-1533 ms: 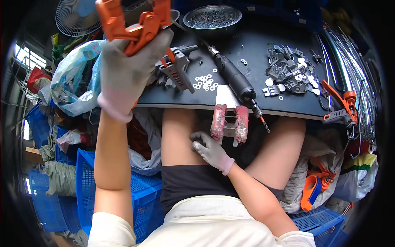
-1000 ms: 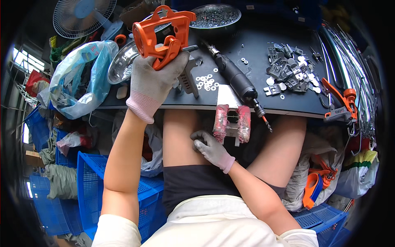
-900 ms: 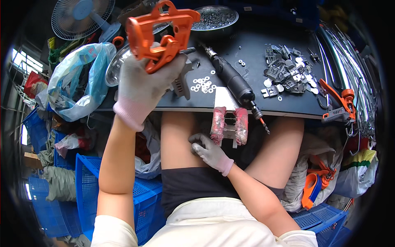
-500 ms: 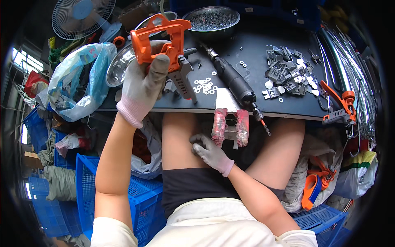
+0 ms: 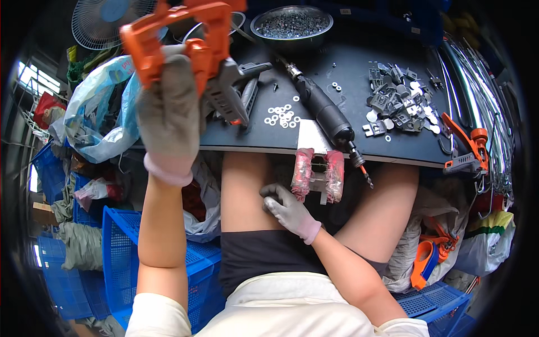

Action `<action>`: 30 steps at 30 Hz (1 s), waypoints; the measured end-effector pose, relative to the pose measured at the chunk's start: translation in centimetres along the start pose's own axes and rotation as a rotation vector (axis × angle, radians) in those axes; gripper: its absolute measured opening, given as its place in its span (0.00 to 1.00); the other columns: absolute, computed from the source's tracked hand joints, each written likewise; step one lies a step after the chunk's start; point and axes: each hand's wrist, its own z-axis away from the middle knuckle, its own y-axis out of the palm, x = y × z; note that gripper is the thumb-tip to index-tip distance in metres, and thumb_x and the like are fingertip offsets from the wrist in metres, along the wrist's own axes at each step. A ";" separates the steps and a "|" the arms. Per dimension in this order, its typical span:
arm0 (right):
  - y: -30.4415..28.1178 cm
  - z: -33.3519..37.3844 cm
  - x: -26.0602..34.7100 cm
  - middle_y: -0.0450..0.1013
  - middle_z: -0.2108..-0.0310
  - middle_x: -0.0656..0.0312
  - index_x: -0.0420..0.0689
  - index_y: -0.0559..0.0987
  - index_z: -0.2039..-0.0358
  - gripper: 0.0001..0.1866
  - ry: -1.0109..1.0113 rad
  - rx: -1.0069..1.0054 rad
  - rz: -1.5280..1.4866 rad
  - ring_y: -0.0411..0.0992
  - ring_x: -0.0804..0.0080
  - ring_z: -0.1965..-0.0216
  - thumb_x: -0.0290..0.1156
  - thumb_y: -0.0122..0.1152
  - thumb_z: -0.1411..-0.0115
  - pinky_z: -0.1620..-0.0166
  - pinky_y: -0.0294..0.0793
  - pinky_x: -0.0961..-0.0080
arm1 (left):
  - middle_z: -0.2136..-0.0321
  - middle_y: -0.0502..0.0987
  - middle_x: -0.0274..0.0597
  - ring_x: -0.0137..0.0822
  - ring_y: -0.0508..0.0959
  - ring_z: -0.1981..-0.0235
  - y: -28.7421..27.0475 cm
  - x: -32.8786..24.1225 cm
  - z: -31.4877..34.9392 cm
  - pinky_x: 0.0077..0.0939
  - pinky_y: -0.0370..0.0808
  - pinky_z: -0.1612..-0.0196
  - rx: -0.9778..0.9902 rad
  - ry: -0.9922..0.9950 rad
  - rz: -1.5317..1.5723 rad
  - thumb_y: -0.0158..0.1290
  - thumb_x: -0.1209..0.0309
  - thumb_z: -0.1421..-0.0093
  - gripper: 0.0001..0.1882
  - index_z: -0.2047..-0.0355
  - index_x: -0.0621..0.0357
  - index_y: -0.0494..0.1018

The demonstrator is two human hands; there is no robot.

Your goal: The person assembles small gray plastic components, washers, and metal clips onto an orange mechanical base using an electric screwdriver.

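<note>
My left hand (image 5: 170, 106), in a grey-coated glove with a pink cuff, is raised over the left part of the table. It grips an orange plastic frame (image 5: 213, 33) with a grey slotted lever (image 5: 227, 92); the hand hides part of the frame. On the table behind the lever lies another grey part, partly covered. My right hand (image 5: 289, 210), gloved alike, rests by my left thigh with its fingers curled and nothing visible in them. Beyond it, a pink-wrapped holder (image 5: 303, 171) sticks out from the table edge beside a black power screwdriver (image 5: 325, 115).
White washers (image 5: 282, 117) lie mid-table, and a metal bowl (image 5: 292, 31) of small hardware stands behind. Grey metal clips (image 5: 401, 101) are piled on the right, near another orange-and-grey piece (image 5: 469, 147). A plastic bag (image 5: 101, 112) sits left; blue crates (image 5: 196, 275) flank me.
My left hand has moved left with the orange frame and turned, so the back of the glove now shows. My right hand has stayed in place.
</note>
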 end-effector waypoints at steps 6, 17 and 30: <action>0.0 -1.1 -1.2 0.68 0.73 0.64 0.37 0.70 0.57 0.12 -0.072 0.048 0.047 0.65 0.80 0.72 0.29 0.50 0.40 0.65 0.68 0.79 | 0.79 0.69 0.26 0.14 0.60 0.80 0.2 4.4 0.6 0.12 0.56 0.79 0.066 -0.059 -0.009 0.44 0.53 0.34 0.22 0.59 0.61 0.71; 0.1 -1.0 -1.1 0.66 0.73 0.66 0.38 0.70 0.56 0.12 -0.032 0.033 0.120 0.64 0.81 0.71 0.30 0.49 0.38 0.66 0.67 0.80 | 0.86 0.66 0.29 0.19 0.64 0.88 -1.4 5.1 0.7 0.16 0.57 0.87 0.048 -0.195 -0.026 0.45 0.47 0.37 0.24 0.73 0.58 0.69; 6.5 -2.0 4.6 0.72 0.78 0.54 0.42 0.77 0.68 0.05 -0.346 -0.071 0.651 0.73 0.65 0.76 0.26 0.53 0.44 0.71 0.70 0.73 | 0.85 0.60 0.28 0.21 0.59 0.87 -34.7 2.5 33.3 0.14 0.61 0.85 -1.290 -0.738 -0.107 0.46 0.49 0.37 0.19 0.69 0.53 0.66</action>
